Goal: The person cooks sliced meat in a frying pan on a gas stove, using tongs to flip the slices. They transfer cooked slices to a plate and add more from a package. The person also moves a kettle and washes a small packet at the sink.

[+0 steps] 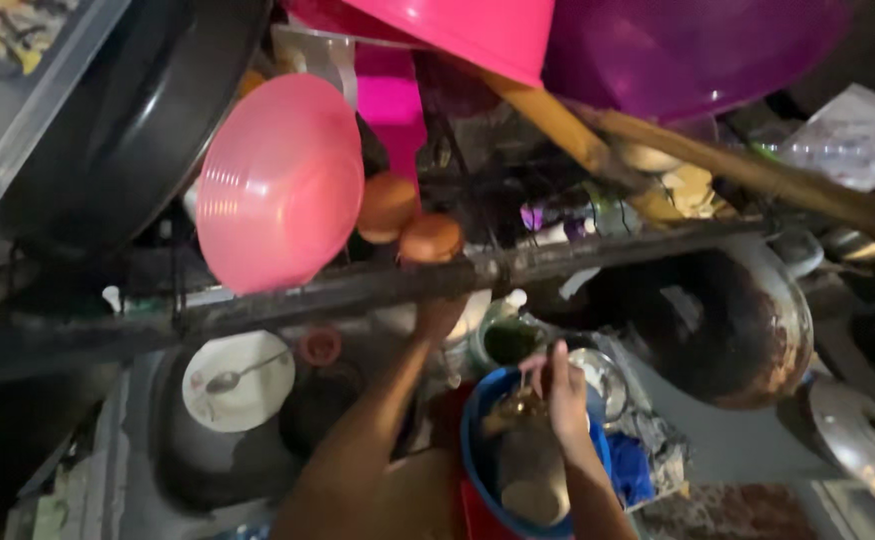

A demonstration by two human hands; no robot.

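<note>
Right hand pinching perhaps a brassy utensil over round blue basin, left hand's grip hidden

Up at the far right lies a crumpled clear plastic packet, whitish with faint print. It rests behind the wooden pole. No signs or screens here.

We see a dish rack rail crossing the view above a sink. In the sink, a plate carries a spoon. Right of the sink, a basin holds a metal cup; the right hand is over it. The left hand reaches up to the rail. On the rack sits a bowl. A wok lies right of the basin, with a lid beyond it.
</note>
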